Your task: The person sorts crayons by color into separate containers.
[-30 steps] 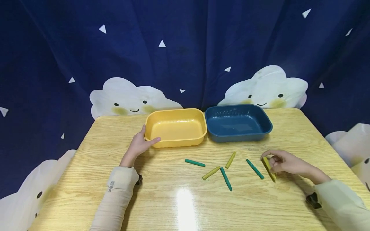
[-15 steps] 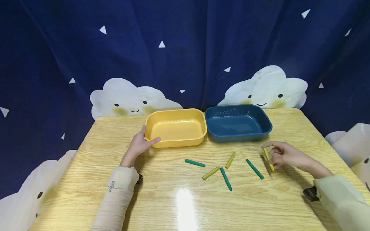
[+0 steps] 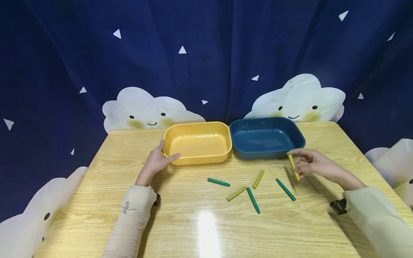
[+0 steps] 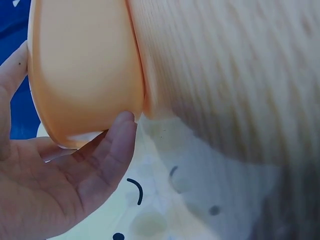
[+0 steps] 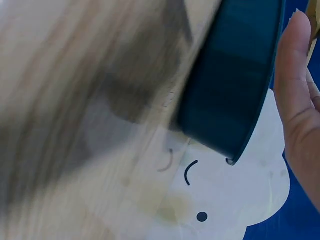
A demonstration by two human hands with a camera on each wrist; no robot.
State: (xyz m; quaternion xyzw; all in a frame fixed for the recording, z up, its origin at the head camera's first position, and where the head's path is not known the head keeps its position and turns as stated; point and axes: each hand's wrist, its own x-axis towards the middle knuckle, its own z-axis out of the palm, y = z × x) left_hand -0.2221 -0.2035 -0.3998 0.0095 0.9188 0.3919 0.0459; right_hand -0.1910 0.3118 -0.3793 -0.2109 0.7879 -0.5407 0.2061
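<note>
At the near left corner of a yellow tub (image 3: 206,159), my left hand (image 3: 155,161) grips, thumb along the front wall and the other fingers at the left end. The left wrist view shows the same grip, the thumb (image 4: 122,132) against the tub's corner. My right hand (image 3: 317,166) pinches a yellow crayon (image 3: 293,167) between thumb and fingers, above the table just in front of the blue tub's (image 3: 267,155) near right corner. In the right wrist view the hand (image 5: 300,100) is at the right edge, beside the blue tub, and mostly cut off.
Both tubs stand side by side at the back of the wooden table (image 3: 180,222). Nearer lie three green crayons (image 3: 218,182) and two yellow crayons (image 3: 236,193), spread out. A dark blue curtain (image 3: 206,64) with clouds hangs behind the table.
My right hand has lifted the yellow crayon off the table and carried it away from me and slightly left, toward the blue tub. The left hand has stayed on the yellow tub.
</note>
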